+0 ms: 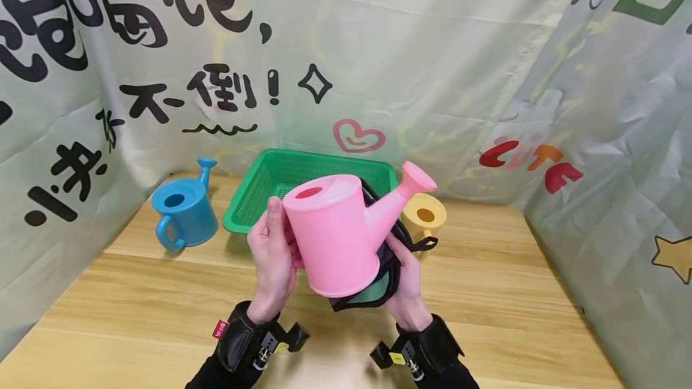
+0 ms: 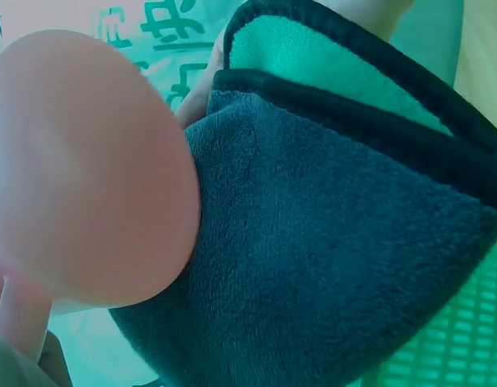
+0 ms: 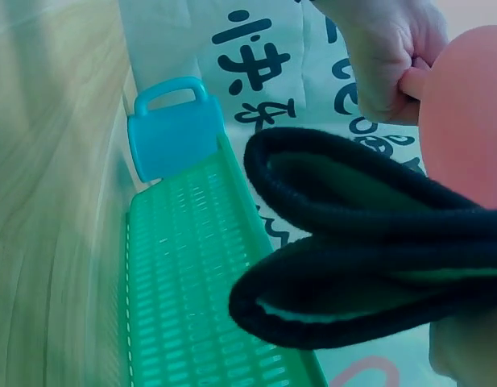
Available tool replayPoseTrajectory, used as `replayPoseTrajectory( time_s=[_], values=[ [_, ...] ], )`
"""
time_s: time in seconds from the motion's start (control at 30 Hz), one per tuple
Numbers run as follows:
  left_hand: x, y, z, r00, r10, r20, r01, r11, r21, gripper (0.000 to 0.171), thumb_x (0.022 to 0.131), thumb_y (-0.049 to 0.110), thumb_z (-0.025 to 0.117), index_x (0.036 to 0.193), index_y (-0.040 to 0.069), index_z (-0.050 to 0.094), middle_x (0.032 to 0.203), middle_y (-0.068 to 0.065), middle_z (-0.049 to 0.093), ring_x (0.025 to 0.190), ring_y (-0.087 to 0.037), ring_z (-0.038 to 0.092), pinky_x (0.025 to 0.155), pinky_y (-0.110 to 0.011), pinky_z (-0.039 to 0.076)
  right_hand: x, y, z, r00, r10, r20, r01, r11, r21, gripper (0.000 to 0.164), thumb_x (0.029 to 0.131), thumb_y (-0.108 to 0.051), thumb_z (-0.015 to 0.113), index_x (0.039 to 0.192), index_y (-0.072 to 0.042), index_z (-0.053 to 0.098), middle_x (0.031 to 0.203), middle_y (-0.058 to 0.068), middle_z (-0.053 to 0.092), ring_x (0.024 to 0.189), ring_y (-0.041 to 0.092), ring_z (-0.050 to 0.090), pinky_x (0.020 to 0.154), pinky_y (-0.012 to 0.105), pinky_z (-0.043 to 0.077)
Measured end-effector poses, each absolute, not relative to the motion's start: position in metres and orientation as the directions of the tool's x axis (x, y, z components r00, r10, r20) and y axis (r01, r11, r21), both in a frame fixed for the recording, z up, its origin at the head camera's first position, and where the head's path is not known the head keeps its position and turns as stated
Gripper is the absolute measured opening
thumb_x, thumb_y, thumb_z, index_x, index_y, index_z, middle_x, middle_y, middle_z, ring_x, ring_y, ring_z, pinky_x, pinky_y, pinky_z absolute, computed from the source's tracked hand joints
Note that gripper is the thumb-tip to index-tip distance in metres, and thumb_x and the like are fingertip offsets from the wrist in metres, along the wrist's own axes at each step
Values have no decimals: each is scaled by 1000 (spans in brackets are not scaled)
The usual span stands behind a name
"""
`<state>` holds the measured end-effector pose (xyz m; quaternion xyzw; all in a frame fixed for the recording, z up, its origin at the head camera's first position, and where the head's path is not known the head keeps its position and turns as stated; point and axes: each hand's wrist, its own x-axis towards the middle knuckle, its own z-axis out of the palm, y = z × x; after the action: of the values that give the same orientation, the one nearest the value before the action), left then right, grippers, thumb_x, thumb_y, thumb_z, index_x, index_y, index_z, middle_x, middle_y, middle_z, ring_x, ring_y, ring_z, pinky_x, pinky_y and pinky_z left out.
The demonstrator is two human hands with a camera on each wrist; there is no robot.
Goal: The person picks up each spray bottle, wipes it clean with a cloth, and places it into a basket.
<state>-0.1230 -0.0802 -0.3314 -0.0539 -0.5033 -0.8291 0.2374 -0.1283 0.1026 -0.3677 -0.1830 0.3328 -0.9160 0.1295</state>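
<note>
A pink watering can [image 1: 332, 233] is held up above the table, its spout pointing to the right and its base tilted toward me. My left hand [image 1: 273, 257] grips its handle, which shows between the fingers in the right wrist view. On the can's right side, my right hand [image 1: 406, 284] holds a folded cloth [image 2: 329, 234], dark grey and green with black edging, against the body below the spout. Most of the right hand's fingers are hidden behind the cloth and can. A small black loop hangs from the cloth.
Behind the can stands a green mesh basket [image 1: 251, 185]. A blue watering can [image 1: 197, 218] is to its left, and a yellow watering can [image 1: 432, 204], partly covered by the cloth, is to its right. A printed fabric sheet [image 1: 432, 77] borders the wooden table [image 1: 503, 293].
</note>
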Motion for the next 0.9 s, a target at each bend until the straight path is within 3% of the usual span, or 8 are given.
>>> replayPoseTrajectory(
  time_s=[0.07,0.2,0.4,0.5,0.73,0.9],
  values=[
    [-124,-81,-332,-861,-371,347,480,-371,795,39,108,35,44,81,11,59,54,5,49,39,-7,46,35,-19,30,-129,102,-365,-892,-369,261,135,-769,-625,32,111,-24,32,131,-15,56,123,-3,67,110,7,64,98,23,50],
    [-124,-83,-334,-817,-415,400,541,-313,780,39,108,38,42,85,12,59,59,4,55,44,-8,53,38,-19,38,-129,102,-363,-914,-341,220,138,-771,-622,39,112,-25,27,136,-17,57,128,-4,67,112,7,65,98,22,50],
    [-121,-79,-340,-770,-413,487,593,-180,785,43,109,46,35,100,13,62,61,4,43,44,-9,35,37,-18,36,-126,98,-361,-972,-208,111,65,-688,-723,42,112,-34,30,148,-21,47,139,-9,62,122,6,62,104,23,49],
    [-119,-75,-343,-759,-351,549,621,-135,772,46,109,46,29,109,12,60,64,4,39,46,-8,31,37,-20,34,-124,95,-360,-989,-100,105,-14,-653,-757,44,111,-35,33,151,-19,43,142,-8,59,125,7,60,107,25,47],
    [-114,-68,-340,-756,-127,642,655,-136,744,55,111,38,21,97,-10,42,65,-8,31,49,-12,31,46,-23,44,-123,91,-359,-976,176,127,-208,-594,-777,37,108,-31,45,138,-13,58,128,-2,69,114,12,67,101,30,53],
    [-111,-65,-335,-777,29,629,615,-174,769,49,112,33,17,89,-6,35,69,-10,33,53,-14,35,56,-24,45,-125,93,-359,-957,260,132,-260,-559,-787,36,107,-31,49,136,-13,60,126,-3,71,114,12,67,100,29,53]
  ],
)
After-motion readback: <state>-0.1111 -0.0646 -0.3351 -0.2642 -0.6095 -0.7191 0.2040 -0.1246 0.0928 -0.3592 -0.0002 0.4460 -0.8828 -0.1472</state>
